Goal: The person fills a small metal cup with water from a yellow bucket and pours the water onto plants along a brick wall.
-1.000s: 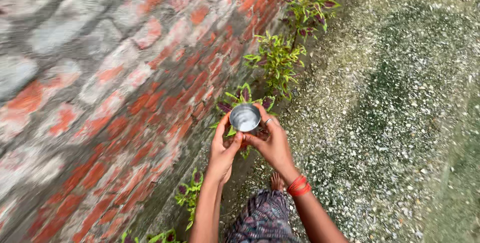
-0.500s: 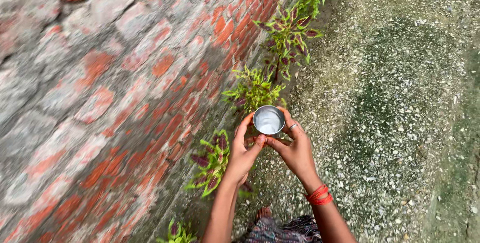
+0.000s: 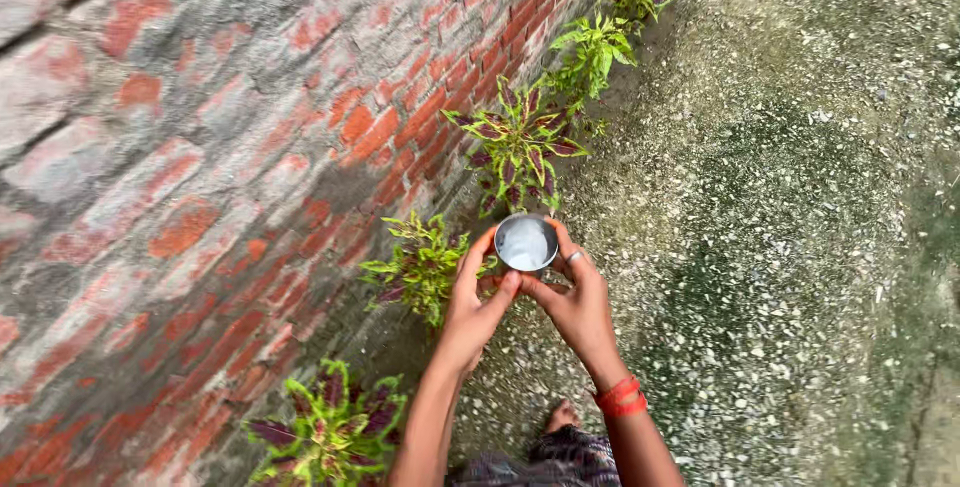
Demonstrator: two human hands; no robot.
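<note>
A small round steel cup point(image 3: 526, 244) with a shiny inside is held upright between both hands, low over the gravel ground. My left hand point(image 3: 474, 304) wraps its left side with the fingers curled on the rim. My right hand point(image 3: 574, 299) grips the right side; it wears a ring, and red bangles point(image 3: 621, 398) circle that wrist. The cup hangs just below a green and purple leafy plant point(image 3: 518, 144) and to the right of a smaller green plant point(image 3: 423, 265).
An old red brick wall point(image 3: 220, 167) fills the left side. A row of small plants grows along its foot, one more at the lower left point(image 3: 330, 427) and others farther up point(image 3: 595, 47). Gravelly, mossy ground point(image 3: 790, 227) spreads to the right. My foot point(image 3: 560, 415) shows below.
The view has moved forward along the wall, so the plants have slid down the frame. Both hands keep the cup between them, now beside a different plant.
</note>
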